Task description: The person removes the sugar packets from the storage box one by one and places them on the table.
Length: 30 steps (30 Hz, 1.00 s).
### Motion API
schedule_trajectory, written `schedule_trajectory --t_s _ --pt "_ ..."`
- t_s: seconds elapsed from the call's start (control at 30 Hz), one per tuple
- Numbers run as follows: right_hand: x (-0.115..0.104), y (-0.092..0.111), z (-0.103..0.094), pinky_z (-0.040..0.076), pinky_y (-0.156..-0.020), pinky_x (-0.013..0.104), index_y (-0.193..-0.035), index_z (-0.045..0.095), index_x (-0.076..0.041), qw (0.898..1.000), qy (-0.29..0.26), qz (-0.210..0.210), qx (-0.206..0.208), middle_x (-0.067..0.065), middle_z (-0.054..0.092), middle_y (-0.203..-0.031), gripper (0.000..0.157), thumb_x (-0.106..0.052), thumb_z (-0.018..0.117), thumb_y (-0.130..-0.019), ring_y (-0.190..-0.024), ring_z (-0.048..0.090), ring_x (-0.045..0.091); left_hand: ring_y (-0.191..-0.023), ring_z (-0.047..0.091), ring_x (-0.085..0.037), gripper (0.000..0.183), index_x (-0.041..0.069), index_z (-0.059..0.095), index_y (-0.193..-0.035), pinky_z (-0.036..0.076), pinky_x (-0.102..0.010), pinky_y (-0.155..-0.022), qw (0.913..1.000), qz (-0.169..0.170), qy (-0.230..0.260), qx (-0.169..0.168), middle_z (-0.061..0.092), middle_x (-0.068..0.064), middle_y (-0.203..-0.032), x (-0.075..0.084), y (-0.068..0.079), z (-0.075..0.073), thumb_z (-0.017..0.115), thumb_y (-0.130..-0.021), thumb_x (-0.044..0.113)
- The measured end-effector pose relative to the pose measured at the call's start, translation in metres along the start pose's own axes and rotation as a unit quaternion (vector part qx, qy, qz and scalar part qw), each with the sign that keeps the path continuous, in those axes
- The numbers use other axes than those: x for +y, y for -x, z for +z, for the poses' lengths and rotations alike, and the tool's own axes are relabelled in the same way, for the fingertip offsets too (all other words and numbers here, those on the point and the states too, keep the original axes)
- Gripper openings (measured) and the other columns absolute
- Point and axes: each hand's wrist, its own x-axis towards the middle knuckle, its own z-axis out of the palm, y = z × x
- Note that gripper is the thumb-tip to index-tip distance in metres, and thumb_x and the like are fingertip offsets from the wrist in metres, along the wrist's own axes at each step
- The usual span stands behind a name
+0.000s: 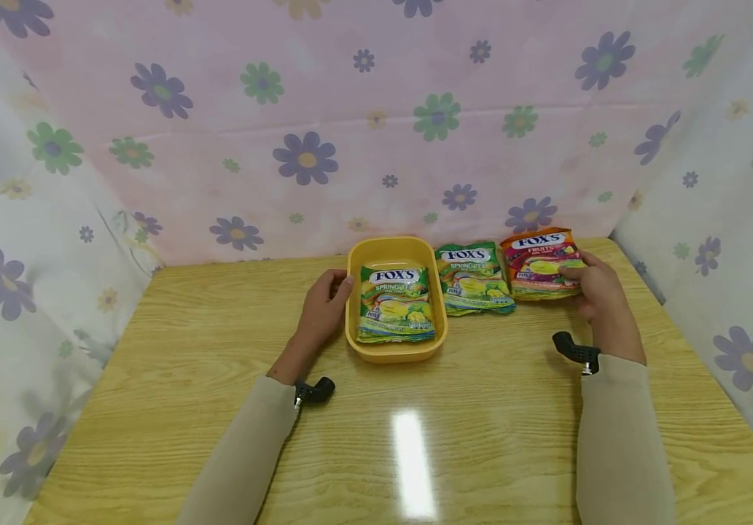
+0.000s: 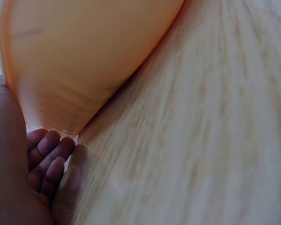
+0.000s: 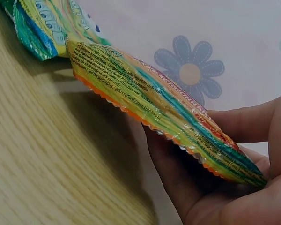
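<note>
In the head view, my left hand [image 1: 321, 305] holds the left side of a yellow plastic tray [image 1: 397, 357], its thumb at the rim. Curled fingers [image 2: 51, 154] show beside the tray's outer wall [image 2: 84, 51] in the left wrist view. Inside the tray lies a green Fox's Spring Tea candy bag [image 1: 396, 305]. My right hand [image 1: 601, 295] pinches the right end of a red-orange Fox's Fruits candy bag [image 1: 536, 264], thumb on top and fingers below. The right wrist view shows this candy bag [image 3: 131, 93] tilted, its near edge raised off the table.
A second green Spring Tea bag [image 1: 473, 281] lies on the wooden table [image 1: 251, 452] between the tray and the Fruits bag, close to both. Flowered cloth [image 1: 350, 109] stands behind the table and at both sides.
</note>
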Motion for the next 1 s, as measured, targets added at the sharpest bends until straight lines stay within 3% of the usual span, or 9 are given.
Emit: schedule_trajectory --t_s 0.2,0.3,0.4,0.63,0.77,1.0 --pt "0.007 -0.007 -0.002 0.057 -0.074 0.017 -0.170 0.024 -0.029 0.999 0.034 -0.012 0.018 0.007 0.023 -0.176 0.071 -0.021 0.059 -0.110 -0.147 0.041 0.025 -0.108 0.065 -0.026 0.046 0.005 0.061 -0.140 0.054 -0.045 -0.095 1.0000 0.003 -0.003 0.001 0.067 -0.012 -0.125 -0.001 0.001 0.000 0.051 -0.113 0.041" --pt "0.010 -0.011 -0.003 0.059 -0.089 0.023 -0.170 0.026 -0.029 0.997 0.064 -0.013 0.032 0.009 0.024 -0.175 0.071 -0.023 0.060 -0.109 -0.144 0.044 0.025 -0.107 0.066 -0.026 0.046 0.005 0.061 -0.140 0.054 -0.045 -0.094 1.0000 0.005 -0.006 0.001 0.068 -0.012 -0.125 -0.002 0.001 0.000 0.051 -0.113 0.041" --pt "0.013 -0.014 -0.004 0.053 -0.106 0.030 -0.170 0.026 -0.027 0.992 0.114 -0.020 0.052 0.012 0.026 -0.174 0.070 -0.025 0.060 -0.109 -0.141 0.047 0.025 -0.107 0.066 -0.026 0.047 0.005 0.061 -0.141 0.055 -0.045 -0.093 0.9999 0.009 -0.009 0.001 0.068 -0.012 -0.125 -0.003 0.000 0.000 0.051 -0.113 0.041" --pt "0.016 -0.014 -0.005 0.050 -0.111 0.042 -0.169 0.028 -0.013 0.961 0.248 -0.084 0.088 0.021 0.035 -0.168 0.070 -0.025 0.059 -0.108 -0.140 0.049 0.036 -0.106 0.066 -0.026 0.047 0.005 0.061 -0.140 0.055 -0.045 -0.092 0.9999 0.012 -0.004 0.000 0.068 -0.012 -0.124 -0.003 -0.001 0.000 0.051 -0.113 0.042" --pt "0.015 -0.012 -0.003 0.041 -0.119 0.054 -0.166 0.033 -0.006 0.941 0.301 -0.121 0.093 0.023 0.037 -0.167 0.067 -0.021 0.061 -0.107 -0.148 0.043 0.042 -0.105 0.065 -0.025 0.047 0.005 0.061 -0.140 0.055 -0.044 -0.092 1.0000 0.008 -0.005 0.001 0.067 -0.011 -0.124 -0.003 -0.001 0.000 0.051 -0.113 0.042" --pt "0.013 -0.009 -0.002 0.041 -0.116 0.061 -0.164 0.034 -0.001 0.912 0.374 -0.135 0.100 0.033 0.044 -0.159 0.069 -0.023 0.063 -0.106 -0.145 0.043 0.049 -0.106 0.065 -0.025 0.047 0.005 0.060 -0.141 0.055 -0.044 -0.093 1.0000 0.006 -0.007 -0.002 0.067 -0.010 -0.124 -0.004 -0.002 0.000 0.051 -0.113 0.042"
